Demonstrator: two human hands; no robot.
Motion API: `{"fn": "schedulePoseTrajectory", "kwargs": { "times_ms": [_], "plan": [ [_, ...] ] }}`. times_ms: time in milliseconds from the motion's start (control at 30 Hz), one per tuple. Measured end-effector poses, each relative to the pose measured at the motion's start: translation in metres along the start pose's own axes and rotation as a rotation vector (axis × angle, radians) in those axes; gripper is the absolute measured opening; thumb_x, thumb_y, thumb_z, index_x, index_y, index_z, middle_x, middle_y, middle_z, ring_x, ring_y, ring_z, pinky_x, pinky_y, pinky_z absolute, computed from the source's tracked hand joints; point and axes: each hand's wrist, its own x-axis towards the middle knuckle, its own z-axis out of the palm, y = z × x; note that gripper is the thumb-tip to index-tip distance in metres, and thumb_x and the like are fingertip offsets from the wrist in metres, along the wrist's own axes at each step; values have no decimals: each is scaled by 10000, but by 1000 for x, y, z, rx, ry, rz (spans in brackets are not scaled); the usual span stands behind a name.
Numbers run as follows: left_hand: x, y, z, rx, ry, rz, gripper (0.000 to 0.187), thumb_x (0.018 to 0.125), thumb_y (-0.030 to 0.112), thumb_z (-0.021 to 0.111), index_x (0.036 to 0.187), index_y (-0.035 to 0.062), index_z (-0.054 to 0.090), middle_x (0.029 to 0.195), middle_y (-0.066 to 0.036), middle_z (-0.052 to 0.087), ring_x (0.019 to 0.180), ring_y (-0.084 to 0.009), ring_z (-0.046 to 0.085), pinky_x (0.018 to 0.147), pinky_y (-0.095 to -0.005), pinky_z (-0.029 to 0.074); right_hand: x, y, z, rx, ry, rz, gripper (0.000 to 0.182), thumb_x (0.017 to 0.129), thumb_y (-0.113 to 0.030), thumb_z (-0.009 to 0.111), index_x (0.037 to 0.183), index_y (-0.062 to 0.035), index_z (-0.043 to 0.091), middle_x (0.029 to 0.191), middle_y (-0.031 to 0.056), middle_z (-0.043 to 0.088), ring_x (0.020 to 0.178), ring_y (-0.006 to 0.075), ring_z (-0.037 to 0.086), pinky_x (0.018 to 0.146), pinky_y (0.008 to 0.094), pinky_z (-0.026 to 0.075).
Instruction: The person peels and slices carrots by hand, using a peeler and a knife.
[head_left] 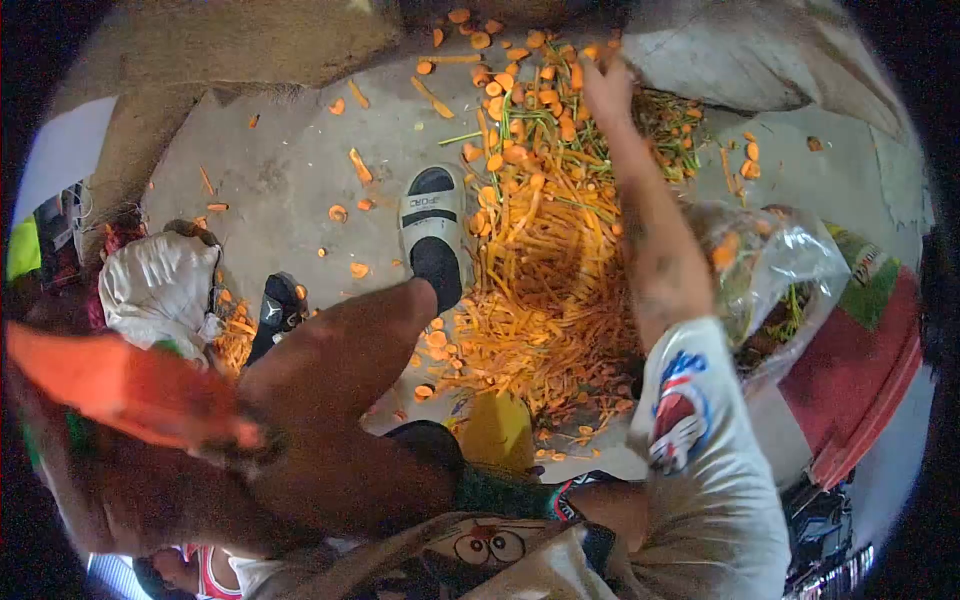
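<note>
So the big carrot (120,385) sits at the lower left of the frame, right up close to the camera, long axis running from the left edge toward the middle with the narrow end pointing right. The left hand (215,450) has its grip closed around that narrow end, though it's dark and blurry there, so the fingers are hard to make out.

The right hand (607,88) is way off at the top centre, arm stretched out long, resting on the far end of the pile of carrot peels and ends (545,260) on the concrete floor (290,160). Can't tell if that grip is open or closed; the fingers sink into the scraps.

Around it: a sandalled foot (433,235) beside the pile, a clear plastic bag (775,270) at the right, a white sack (160,285) at the left.
</note>
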Motion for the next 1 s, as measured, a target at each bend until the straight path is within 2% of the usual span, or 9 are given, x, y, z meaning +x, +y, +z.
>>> {"fn": "schedulePoseTrajectory", "kwargs": {
  "times_ms": [100, 133, 167, 367, 433, 467, 633, 733, 1000],
  "plan": [
    [-96, 46, -144, -22, -1, 57, 418, 1062, 125, 437, 1419, -76, 522, 1234, -215, 682, 1023, -259, 723, 813, -361, 617, -67, 1, -25, 1008, -150, 164, 333, 1021, -308, 555, 1175, -18, 613, 998, 87, 677, 883, 172, 657, 711, 328, 513],
    [-95, 70, -137, 26, 151, -258, 458, 903, 288, 786, 1246, 20, 643, 1049, -158, 738, 913, -192, 689, 827, -286, 556, -97, -17, -46, 1134, -157, 244, 293, 1015, -279, 565, 1154, -26, 619, 922, 74, 636, 785, 173, 607, 655, 327, 484],
    [-102, 79, -124, 11, 150, -240, 458, 903, 288, 786, 1246, 20, 643, 1049, -158, 738, 913, -192, 689, 827, -286, 556, -138, -43, -73, 1258, -165, 326, 254, 1010, -250, 574, 1132, -34, 626, 847, 60, 596, 687, 174, 557, 600, 326, 456],
    [-147, 121, -51, 40, 183, -45, 227, 945, 123, 686, 1107, -34, 704, 889, -72, 717, 766, -138, 665, 705, -281, 545, -293, -128, -222, 1365, -272, 212, 323, 1040, -352, 565, 1121, -45, 625, 856, 50, 626, 709, 163, 590, 585, 299, 443],
    [-167, 117, -38, -255, -75, 68, 242, 934, 223, 749, 1086, 42, 695, 901, 8, 715, 795, -62, 646, 687, -231, 510, -342, -152, -261, 1265, -177, 104, 340, 1046, -333, 555, 1186, -30, 618, 927, 67, 651, 780, 175, 628, 632, 311, 490],
    [-181, 137, -6, -358, -15, 174, 104, 962, 122, 702, 947, 52, 628, 744, 14, 614, 587, -88, 559, 533, -250, 447, -363, -163, -278, 1185, -86, 23, 365, 1052, -314, 546, 1250, -15, 611, 997, 83, 675, 852, 187, 667, 680, 324, 537],
    [-195, 131, 31, -393, -508, 451, 206, 916, 192, 766, 1023, 38, 681, 863, 17, 693, 807, -54, 633, 691, -241, 514, -440, -175, -353, 1197, -1, -82, 415, 1071, -219, 505, 1391, 44, 530, 1314, 150, 632, 1178, 248, 656, 967, 397, 569],
    [-222, 148, 52, -480, -493, 581, 172, 908, 168, 769, 961, 39, 668, 824, 26, 670, 789, -54, 623, 695, -245, 510, -470, -187, -381, 1237, 96, 10, 463, 1043, -243, 528, 1411, 35, 491, 1141, 119, 653, 845, 171, 644, 582, 273, 495],
    [-183, 152, 54, -346, -334, 359, 123, 970, 144, 700, 967, 40, 635, 787, -18, 655, 656, -101, 602, 589, -261, 476, -509, -143, -420, 1175, -331, -203, 533, 1067, -260, 488, 1510, 28, 413, 919, 96, 597, 661, 139, 536, 547, 264, 445]
  ]
}}
